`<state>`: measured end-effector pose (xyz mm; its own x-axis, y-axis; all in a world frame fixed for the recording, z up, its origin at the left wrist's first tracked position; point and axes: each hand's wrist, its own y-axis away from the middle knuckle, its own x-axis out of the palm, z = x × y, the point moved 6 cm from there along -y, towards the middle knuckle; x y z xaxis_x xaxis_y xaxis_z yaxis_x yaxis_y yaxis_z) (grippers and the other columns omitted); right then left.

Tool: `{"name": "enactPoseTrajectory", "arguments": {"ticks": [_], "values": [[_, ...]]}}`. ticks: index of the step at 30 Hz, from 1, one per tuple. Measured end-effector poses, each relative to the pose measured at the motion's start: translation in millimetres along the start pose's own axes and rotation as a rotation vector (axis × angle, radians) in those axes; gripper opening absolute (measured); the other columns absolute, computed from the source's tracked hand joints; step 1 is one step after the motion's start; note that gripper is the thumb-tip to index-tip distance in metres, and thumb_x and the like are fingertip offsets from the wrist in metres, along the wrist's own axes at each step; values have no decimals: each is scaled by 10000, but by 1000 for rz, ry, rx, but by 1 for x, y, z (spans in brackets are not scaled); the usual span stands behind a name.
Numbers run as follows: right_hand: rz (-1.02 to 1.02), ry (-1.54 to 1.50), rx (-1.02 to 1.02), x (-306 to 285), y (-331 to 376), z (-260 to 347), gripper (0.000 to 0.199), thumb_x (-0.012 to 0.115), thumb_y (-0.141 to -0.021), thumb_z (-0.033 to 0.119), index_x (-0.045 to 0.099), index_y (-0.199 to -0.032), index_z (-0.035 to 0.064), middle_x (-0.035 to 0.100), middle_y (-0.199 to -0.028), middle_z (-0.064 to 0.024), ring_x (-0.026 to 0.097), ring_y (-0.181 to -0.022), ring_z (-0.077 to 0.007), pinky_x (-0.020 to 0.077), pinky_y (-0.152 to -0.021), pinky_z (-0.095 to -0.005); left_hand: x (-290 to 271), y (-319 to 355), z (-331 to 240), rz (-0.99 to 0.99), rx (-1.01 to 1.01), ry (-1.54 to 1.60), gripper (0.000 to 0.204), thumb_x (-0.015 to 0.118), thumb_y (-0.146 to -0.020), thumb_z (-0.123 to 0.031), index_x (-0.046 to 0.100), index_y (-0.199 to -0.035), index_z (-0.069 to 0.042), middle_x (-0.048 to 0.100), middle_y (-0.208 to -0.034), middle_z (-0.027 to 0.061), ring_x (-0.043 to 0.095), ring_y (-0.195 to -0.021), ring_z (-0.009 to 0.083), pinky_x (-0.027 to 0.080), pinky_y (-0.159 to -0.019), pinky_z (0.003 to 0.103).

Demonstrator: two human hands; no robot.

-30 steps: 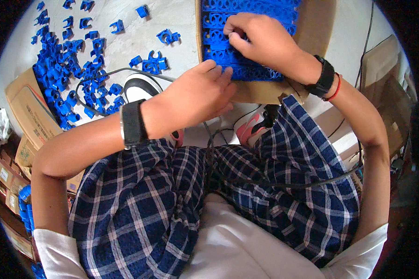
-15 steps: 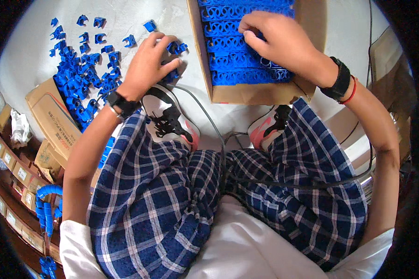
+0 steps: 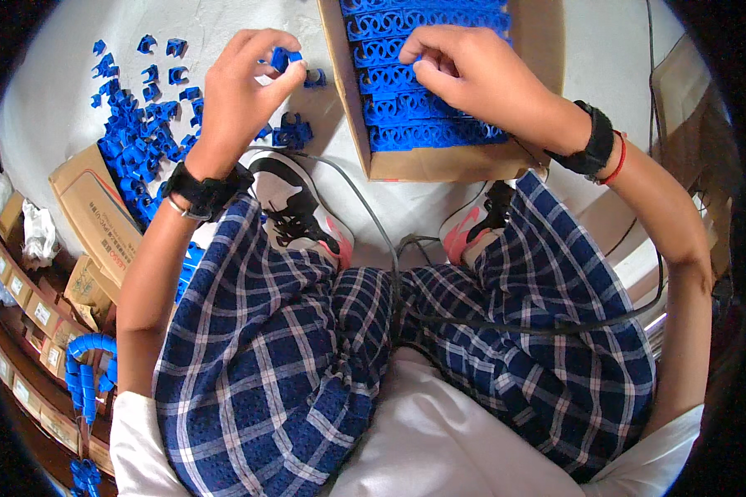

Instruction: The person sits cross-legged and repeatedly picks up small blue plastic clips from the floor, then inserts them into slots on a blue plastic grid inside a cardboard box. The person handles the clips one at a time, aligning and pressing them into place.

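Left hand [image 3: 242,87] raised, pinching blue clip [image 3: 282,58], right hand [image 3: 464,70] fingers curled, pressing clip rows [image 3: 406,103] in cardboard box [image 3: 352,91]

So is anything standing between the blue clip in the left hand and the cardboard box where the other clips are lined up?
Nothing visible blocks it. The left hand pinches a blue clip just left of the cardboard box; only the box's low side wall lies between. The right hand rests on the rows of clips inside, covering part of them.
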<state>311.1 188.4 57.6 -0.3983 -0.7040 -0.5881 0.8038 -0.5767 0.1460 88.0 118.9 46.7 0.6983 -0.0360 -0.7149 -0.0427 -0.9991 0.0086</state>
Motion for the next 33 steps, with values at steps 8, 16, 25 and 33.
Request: {"name": "enactPoseTrajectory", "arguments": {"ticks": [8, 16, 25, 33], "values": [[-35, -112, 55, 0, -8, -5, 165, 614, -857, 147, 675, -978, 53, 655, -725, -133, 676, -685, -286, 532, -641, -374, 15, -5, 29, 186, -547, 1108, 118, 612, -904, -172, 622, -974, -78, 583, -946, 10, 579, -896, 130, 485, -839, 267], [54, -94, 77, 12, 5, -10, 157, 598, -868, 163, 670, -958, 57, 668, -752, -141, 676, -704, -309, 536, -653, -393, 43, 8, 33, 363, 31, -227, 241, 678, -845, -204, 599, -984, -24, 590, -967, 162, 600, -897, 369, 500, -789, 416], [-62, -24, -57, 11, 5, -1, 158, 598, -882, 104, 663, -1014, 47, 629, -753, -110, 624, -693, -255, 511, -657, -349, 38, 0, 32, 249, 70, -184, 214, 694, -828, -201, 652, -958, -36, 617, -901, 127, 629, -868, 313, 509, -772, 390], [-429, -70, -235, -24, -4, 40, 326, 678, -866, 96, 598, -1176, 32, 640, -944, -94, 640, -842, -217, 531, -761, -309, -6, -26, -18, 169, -413, 582, 297, 531, -958, -331, 628, -1039, -61, 562, -850, -19, 417, -703, 45, 314, -606, 203]]}}
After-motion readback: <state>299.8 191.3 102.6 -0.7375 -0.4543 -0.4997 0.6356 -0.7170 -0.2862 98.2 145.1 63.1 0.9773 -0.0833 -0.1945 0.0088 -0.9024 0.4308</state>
